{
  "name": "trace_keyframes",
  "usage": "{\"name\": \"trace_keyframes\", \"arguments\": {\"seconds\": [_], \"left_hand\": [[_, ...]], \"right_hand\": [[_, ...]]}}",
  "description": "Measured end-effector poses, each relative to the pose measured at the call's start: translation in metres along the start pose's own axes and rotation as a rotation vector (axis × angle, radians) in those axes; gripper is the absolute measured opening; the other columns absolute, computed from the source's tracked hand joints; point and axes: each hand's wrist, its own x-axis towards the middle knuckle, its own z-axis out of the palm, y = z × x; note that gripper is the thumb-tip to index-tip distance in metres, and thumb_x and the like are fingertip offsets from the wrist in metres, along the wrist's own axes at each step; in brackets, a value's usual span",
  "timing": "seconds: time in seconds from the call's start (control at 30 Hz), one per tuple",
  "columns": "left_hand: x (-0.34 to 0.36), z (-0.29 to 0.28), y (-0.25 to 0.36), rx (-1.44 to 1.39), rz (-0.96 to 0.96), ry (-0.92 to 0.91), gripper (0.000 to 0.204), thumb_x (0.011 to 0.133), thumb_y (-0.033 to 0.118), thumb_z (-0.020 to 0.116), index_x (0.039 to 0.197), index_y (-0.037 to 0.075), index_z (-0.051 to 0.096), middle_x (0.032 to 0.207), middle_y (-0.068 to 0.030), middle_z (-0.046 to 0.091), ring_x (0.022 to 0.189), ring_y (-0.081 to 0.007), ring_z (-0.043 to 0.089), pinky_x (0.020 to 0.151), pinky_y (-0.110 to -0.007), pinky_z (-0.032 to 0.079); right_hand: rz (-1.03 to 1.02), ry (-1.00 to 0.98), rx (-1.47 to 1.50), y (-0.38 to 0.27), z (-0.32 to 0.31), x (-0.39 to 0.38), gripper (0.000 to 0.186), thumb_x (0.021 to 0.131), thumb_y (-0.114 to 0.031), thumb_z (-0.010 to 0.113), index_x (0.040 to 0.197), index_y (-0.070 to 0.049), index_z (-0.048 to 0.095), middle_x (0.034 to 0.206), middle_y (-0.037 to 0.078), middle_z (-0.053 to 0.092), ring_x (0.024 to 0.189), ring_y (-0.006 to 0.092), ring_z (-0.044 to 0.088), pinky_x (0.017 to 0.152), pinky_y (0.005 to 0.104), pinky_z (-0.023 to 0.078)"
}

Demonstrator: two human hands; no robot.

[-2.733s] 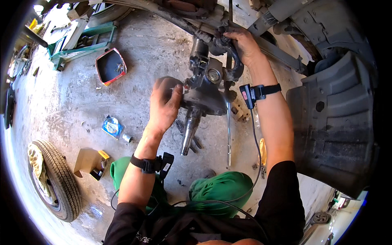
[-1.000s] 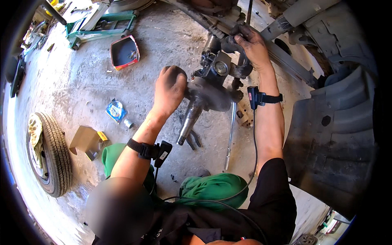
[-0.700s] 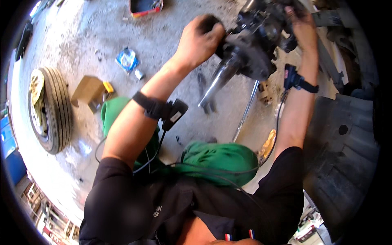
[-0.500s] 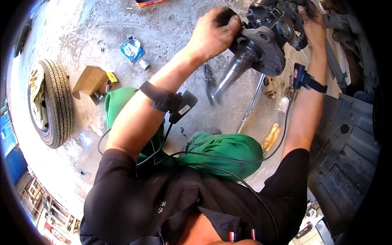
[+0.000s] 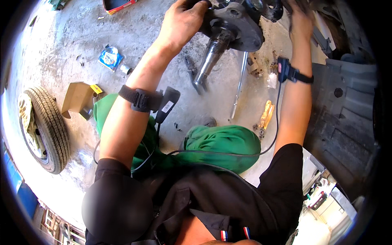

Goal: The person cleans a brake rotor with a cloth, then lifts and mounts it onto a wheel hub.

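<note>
Since the earlier frame, the person's right hand (image 5: 300, 24) had moved off from the dark metal knuckle (image 5: 245, 34) and appeared just beside it, on the right. Its fingers were blurred, so one cannot tell whether this grip was wide or narrow. At the far side of the scene, the left hand (image 5: 183, 20) was holding the left edge of the knuckle, with the fingers bent and partly out of view. The shiny spindle (image 5: 213, 55) of this part pointed near and to the left, above the floor (image 5: 134, 24). Below the spindle lay dark pliers (image 5: 192, 75), and right of them was a long metal bar (image 5: 241, 85). Farther left, a blue packet (image 5: 110, 58) lay beyond an open cardboard box (image 5: 77, 100). A tyre (image 5: 53, 130) was at the left edge, and a grey panel (image 5: 343, 102) stood on the right.
</note>
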Motion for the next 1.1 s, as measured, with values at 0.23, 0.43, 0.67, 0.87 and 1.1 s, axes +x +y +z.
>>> {"name": "trace_keyframes", "arguments": {"seconds": [0.23,0.43,0.67,0.87,1.1], "left_hand": [[-0.004,0.001,0.003,-0.086,-0.039,0.020,0.017,0.095,0.012,0.048,0.096,0.001,0.061,0.075,-0.0031,0.060,0.064,-0.0111,0.055,0.060,-0.026,0.047],[-0.008,-0.003,-0.002,-0.067,0.040,0.044,0.015,0.095,0.015,0.048,0.088,0.005,0.057,0.066,-0.0020,0.056,0.058,-0.0128,0.053,0.054,-0.027,0.043],[-0.007,-0.015,-0.002,0.665,0.539,0.037,0.021,0.093,0.011,0.049,0.098,-0.001,0.065,0.087,-0.0073,0.066,0.081,-0.0157,0.061,0.078,-0.026,0.046],[-0.006,0.001,-0.008,0.242,0.171,0.114,0.021,0.093,0.016,0.055,0.101,-0.002,0.064,0.089,-0.0042,0.064,0.082,-0.0111,0.057,0.076,-0.024,0.045],[-0.006,-0.002,0.001,0.176,0.090,0.136,0.018,0.092,0.015,0.052,0.096,0.000,0.062,0.081,-0.0007,0.059,0.076,-0.0101,0.053,0.072,-0.025,0.043]], "right_hand": [[0.228,0.040,-0.429,0.065,0.007,-0.189,0.019,0.089,-0.010,0.061,0.106,-0.003,0.062,0.097,0.007,0.069,0.078,0.0173,0.064,0.075,0.0309,0.051],[0.785,-0.119,-0.189,0.067,0.043,-0.340,0.018,0.083,-0.014,0.067,0.094,-0.004,0.059,0.077,0.009,0.068,0.071,0.0247,0.067,0.067,0.0359,0.053],[0.498,-0.751,-0.777,0.040,0.110,-0.360,0.069,0.079,-0.043,0.070,0.124,0.002,0.046,0.118,0.021,0.056,0.110,0.0366,0.054,0.092,0.0455,0.046],[0.482,-0.964,-0.907,0.043,0.165,-0.355,0.094,0.069,-0.047,0.079,0.136,0.000,0.035,0.117,0.017,0.048,0.112,0.0326,0.049,0.094,0.0429,0.044],[0.386,-1.033,-0.884,0.059,0.156,-0.341,0.067,0.068,-0.027,0.072,0.120,0.008,0.049,0.111,0.023,0.056,0.103,0.0396,0.055,0.093,0.0452,0.046]]}}
